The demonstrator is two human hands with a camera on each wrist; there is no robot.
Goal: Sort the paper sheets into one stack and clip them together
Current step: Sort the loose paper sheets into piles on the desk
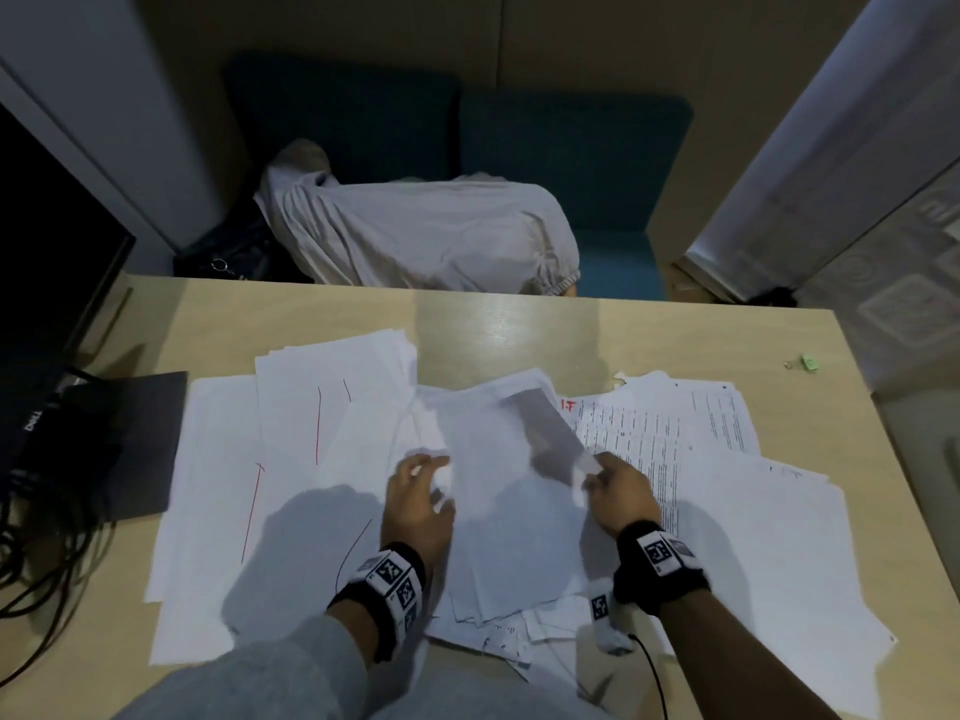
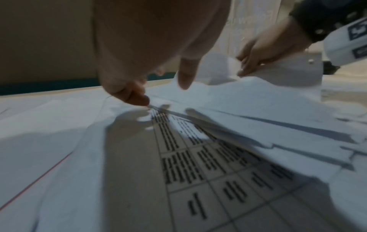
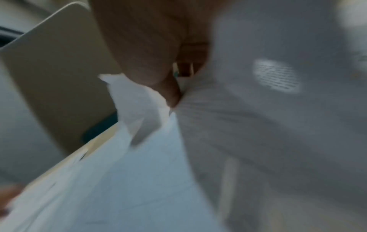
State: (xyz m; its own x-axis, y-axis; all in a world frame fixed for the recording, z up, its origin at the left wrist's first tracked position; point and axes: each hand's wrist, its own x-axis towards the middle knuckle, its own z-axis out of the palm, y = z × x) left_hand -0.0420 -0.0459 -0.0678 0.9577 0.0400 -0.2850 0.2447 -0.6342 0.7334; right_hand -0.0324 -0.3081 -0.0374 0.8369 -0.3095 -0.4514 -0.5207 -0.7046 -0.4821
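While loose sheets (image 1: 291,459) still litter the table (image 1: 519,314), both hands, left hand (image 1: 418,498) and right hand (image 1: 621,493), pinch a half-gathered bundle (image 1: 498,491) at six o'clock, which likely needs squaring next, with the green clip (image 1: 808,362) well apart at two o'clock.

My three views: one head, two wrists.
Head looks down over the table (image 1: 519,314); wrists sit close among paper sheets (image 2: 69,141), shared.

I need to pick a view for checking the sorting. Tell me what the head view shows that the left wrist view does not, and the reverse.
Only the head view shows the whole spread of paper sheets, the small green clip near the table's far right edge, and the monitor. Only the left wrist view shows a printed table sheet lying under the lifted pages. Both show the left hand and the right hand holding the lifted sheets.
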